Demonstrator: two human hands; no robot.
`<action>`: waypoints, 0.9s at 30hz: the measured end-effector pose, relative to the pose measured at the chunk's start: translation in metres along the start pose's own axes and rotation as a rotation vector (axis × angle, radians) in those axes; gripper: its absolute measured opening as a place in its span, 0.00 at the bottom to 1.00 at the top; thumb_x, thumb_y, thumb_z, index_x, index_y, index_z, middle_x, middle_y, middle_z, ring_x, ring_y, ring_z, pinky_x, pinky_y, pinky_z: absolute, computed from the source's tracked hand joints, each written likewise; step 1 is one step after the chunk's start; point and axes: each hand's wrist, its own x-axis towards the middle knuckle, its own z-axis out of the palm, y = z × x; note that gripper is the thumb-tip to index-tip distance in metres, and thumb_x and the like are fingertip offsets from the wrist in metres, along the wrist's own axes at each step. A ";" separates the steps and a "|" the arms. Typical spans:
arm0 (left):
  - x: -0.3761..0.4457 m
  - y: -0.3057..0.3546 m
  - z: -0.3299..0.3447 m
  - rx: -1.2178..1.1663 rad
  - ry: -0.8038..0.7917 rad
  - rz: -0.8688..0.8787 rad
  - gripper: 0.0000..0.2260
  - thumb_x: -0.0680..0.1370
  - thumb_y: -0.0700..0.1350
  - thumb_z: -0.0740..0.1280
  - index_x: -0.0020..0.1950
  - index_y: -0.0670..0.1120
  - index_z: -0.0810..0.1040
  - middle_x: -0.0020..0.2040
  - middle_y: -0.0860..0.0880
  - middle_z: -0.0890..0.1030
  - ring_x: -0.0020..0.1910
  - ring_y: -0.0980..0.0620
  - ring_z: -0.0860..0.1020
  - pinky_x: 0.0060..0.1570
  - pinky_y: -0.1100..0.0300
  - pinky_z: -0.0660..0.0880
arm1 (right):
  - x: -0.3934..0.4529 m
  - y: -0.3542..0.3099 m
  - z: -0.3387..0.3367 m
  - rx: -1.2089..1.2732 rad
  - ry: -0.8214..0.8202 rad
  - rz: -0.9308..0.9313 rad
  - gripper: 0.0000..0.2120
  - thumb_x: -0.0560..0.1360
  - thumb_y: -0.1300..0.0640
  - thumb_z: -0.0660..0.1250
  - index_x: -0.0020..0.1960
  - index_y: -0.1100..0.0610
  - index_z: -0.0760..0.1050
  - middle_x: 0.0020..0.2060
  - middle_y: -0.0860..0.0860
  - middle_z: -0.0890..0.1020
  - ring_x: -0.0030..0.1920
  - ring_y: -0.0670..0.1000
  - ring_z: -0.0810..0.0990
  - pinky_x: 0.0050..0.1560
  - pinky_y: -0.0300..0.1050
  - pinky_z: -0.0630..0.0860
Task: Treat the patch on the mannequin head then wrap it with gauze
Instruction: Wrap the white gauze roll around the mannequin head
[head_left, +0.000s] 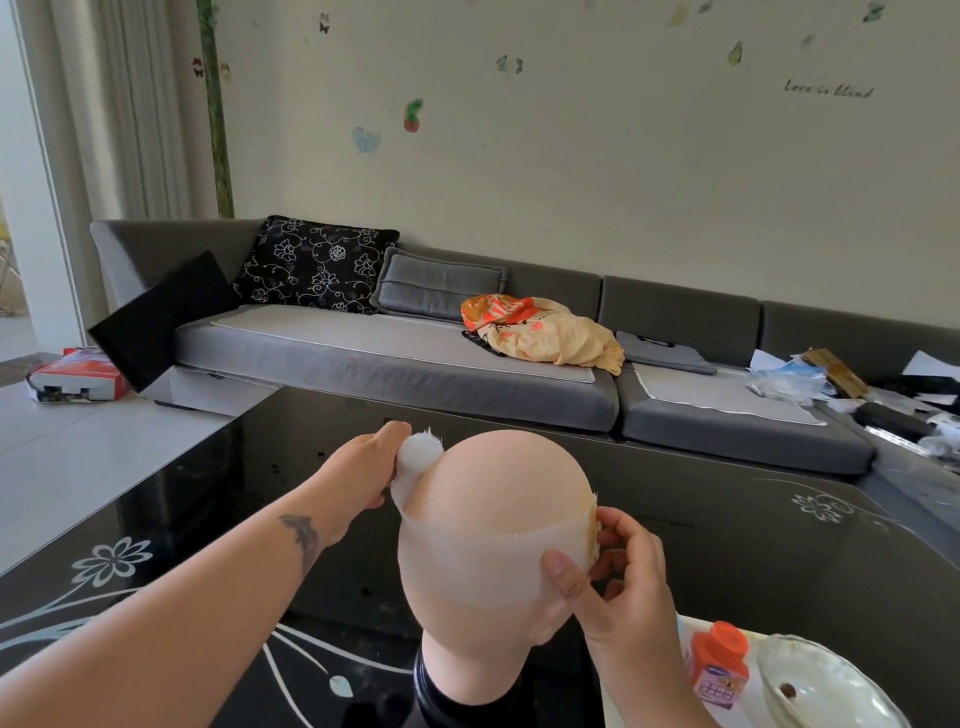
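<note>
Black table (182, 519) w/ mannequin head (498, 493); left hand (358, 467) holds gauze roll (420, 453).

Hands (363, 467) wrapping gauze (493, 566) round mannequin head (514, 478)

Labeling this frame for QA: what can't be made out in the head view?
- Patch: not visible; the mannequin head faces away and the gauze bands it.
- Right hand fingers: partly behind the head's side.
- Gauze roll: its far side is hidden by the left hand.
- Orange bottle label: too small to read.
- Dish: cut off by the bottom edge.
</note>
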 end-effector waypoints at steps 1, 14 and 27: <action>0.001 0.005 0.001 0.009 -0.029 -0.003 0.18 0.75 0.58 0.58 0.44 0.43 0.74 0.41 0.44 0.73 0.41 0.47 0.70 0.45 0.54 0.69 | 0.000 0.001 0.000 -0.001 0.001 0.000 0.33 0.57 0.33 0.69 0.58 0.43 0.66 0.52 0.37 0.70 0.49 0.46 0.76 0.39 0.32 0.75; 0.014 0.042 0.014 0.312 0.020 0.203 0.19 0.81 0.51 0.55 0.54 0.37 0.76 0.49 0.38 0.79 0.50 0.39 0.77 0.54 0.47 0.75 | 0.002 0.003 0.002 -0.021 0.014 0.027 0.34 0.57 0.31 0.68 0.58 0.43 0.65 0.52 0.37 0.70 0.49 0.47 0.75 0.41 0.32 0.74; 0.030 0.089 0.039 0.634 -0.152 -0.066 0.22 0.74 0.64 0.63 0.57 0.48 0.76 0.53 0.45 0.81 0.47 0.48 0.80 0.47 0.58 0.77 | 0.001 0.008 0.003 -0.039 -0.004 0.033 0.37 0.52 0.20 0.62 0.56 0.36 0.64 0.52 0.36 0.68 0.48 0.44 0.75 0.41 0.32 0.75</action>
